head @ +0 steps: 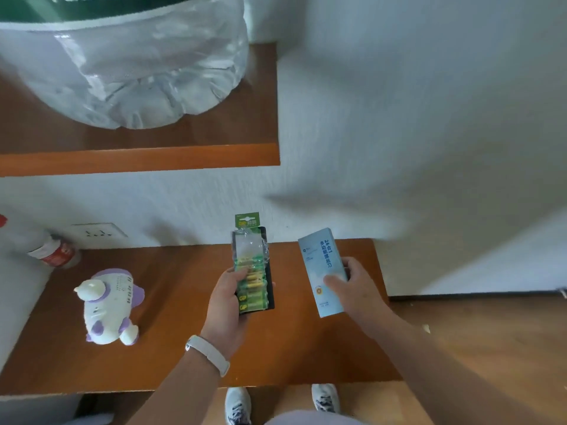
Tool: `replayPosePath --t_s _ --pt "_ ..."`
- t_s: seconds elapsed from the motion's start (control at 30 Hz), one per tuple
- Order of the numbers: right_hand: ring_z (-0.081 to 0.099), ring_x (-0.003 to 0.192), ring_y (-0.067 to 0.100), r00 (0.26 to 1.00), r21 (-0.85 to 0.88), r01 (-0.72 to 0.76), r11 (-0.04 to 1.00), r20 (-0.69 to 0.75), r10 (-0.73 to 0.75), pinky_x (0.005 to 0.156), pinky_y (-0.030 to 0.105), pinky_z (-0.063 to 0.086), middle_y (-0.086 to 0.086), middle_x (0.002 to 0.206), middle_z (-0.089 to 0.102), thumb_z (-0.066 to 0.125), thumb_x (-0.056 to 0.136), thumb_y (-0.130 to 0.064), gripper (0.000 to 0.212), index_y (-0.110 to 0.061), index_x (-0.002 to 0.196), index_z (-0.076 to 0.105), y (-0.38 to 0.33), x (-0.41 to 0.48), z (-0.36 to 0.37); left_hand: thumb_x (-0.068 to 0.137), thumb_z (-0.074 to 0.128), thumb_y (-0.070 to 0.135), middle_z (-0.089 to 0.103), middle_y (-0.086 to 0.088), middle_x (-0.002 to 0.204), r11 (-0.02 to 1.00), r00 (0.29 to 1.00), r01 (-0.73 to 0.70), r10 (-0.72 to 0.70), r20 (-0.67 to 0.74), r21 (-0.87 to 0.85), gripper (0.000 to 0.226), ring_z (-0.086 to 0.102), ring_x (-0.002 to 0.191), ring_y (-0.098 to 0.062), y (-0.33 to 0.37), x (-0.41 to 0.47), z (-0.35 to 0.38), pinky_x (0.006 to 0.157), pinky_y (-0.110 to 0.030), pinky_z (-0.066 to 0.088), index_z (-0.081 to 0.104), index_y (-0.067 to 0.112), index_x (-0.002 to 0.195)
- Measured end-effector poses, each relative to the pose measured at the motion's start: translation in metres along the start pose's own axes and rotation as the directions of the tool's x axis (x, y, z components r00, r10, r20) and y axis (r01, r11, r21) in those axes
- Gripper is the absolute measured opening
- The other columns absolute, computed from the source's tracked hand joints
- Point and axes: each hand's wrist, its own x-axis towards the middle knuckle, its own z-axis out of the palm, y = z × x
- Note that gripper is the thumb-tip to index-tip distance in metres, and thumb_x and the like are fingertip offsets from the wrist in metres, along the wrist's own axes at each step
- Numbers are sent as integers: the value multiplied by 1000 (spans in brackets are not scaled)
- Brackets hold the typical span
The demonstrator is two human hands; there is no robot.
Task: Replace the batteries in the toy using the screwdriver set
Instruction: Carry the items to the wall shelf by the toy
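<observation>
Both supplies are in hand and nothing is opened yet, so the step looks like bringing them to the work spot: the left hand [225, 305] has its fingers wrapped round the lower part of the battery pack [250, 259], thumb across the front, and the right hand [356, 289] has its fingers clamped on the pale blue screwdriver set box [319, 265] near its lower half. Both are held over the wooden worktop [184, 357]. The toy [109, 305], a white and purple plush-looking animal, lies well apart to the left on that worktop. It would be sensible to set both packs down flat beside the toy, box nearer the right hand, then turn the toy over to find its battery cover before choosing a bit. The pack's torn plastic film could spill cells, so lay it face up. A wooden shelf [138, 154] above carries a large clear water bottle [138, 72]; a small red-labelled bottle [53, 251] and a wall socket [98, 233] sit at the back left, against a white textured wall [399, 118], with wood floor [491, 348] to the right
</observation>
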Motion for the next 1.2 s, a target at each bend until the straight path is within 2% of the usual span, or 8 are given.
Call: replayPosePath --t_s 0.1,0.2,0.27,0.5,0.67,0.87,1.07,1.2 --pt "70 92 15 995 -8 -65 998 -82 64 64 24 60 -5 110 65 61 92 -18 25 -28 111 50 17 -5 11 101 55 19 77 -17 106 997 998 32 -36 57 64 25 76 91 -36 4 15 -12 68 -41 63 61 9 123" --pt "70 91 15 980 7 -116 993 -160 115 66 27 61 -4 110 65 62 90 -17 29 -23 116 51 38 -8 21 101 55 21 77 -15 105 989 989 57 -74 125 138 28 75 91 -33 7 26 -25 69 -41 63 59 10 126" --pt "70 91 14 971 -2 -148 989 -190 145 63 25 60 -4 109 64 63 91 -18 31 -22 119 50 52 -9 28 100 55 22 75 -14 104 982 986 68 -94 140 176 28 74 92 -31 7 32 -34 72 -41 62 59 11 125" --pt "71 88 11 957 -46 -230 972 -193 218 60 21 58 -7 106 66 69 89 -22 28 -26 109 52 96 -1 46 97 58 21 74 -19 108 973 983 132 -153 103 188 32 75 93 -35 -6 39 -58 67 -40 62 57 8 126" --pt "68 84 9 958 -137 -256 957 -171 232 53 16 54 -13 102 62 70 90 -28 30 -24 112 50 117 15 47 83 64 28 76 -15 104 970 983 145 -164 81 197 48 75 92 -35 -15 39 -64 67 -41 62 58 7 127" --pt "67 81 9 960 -229 -254 940 -180 216 54 19 56 -18 99 58 69 89 -32 30 -27 110 48 134 33 45 84 63 26 77 -15 103 974 986 138 -152 70 180 43 75 92 -35 -19 35 -67 71 -42 63 58 8 122" --pt "68 74 9 956 -364 -262 894 -226 188 48 14 50 -17 96 58 67 86 -52 38 -28 108 48 140 37 40 87 61 26 77 -14 106 973 987 138 -151 59 184 41 75 97 -36 -21 32 -67 72 -40 63 58 10 125" --pt "68 71 8 954 -428 -280 859 -226 198 49 15 48 -14 92 61 62 85 -61 38 -29 99 48 144 36 34 84 63 26 76 -16 105 972 984 150 -164 66 179 45 75 95 -36 -23 32 -62 69 -39 62 57 8 125"
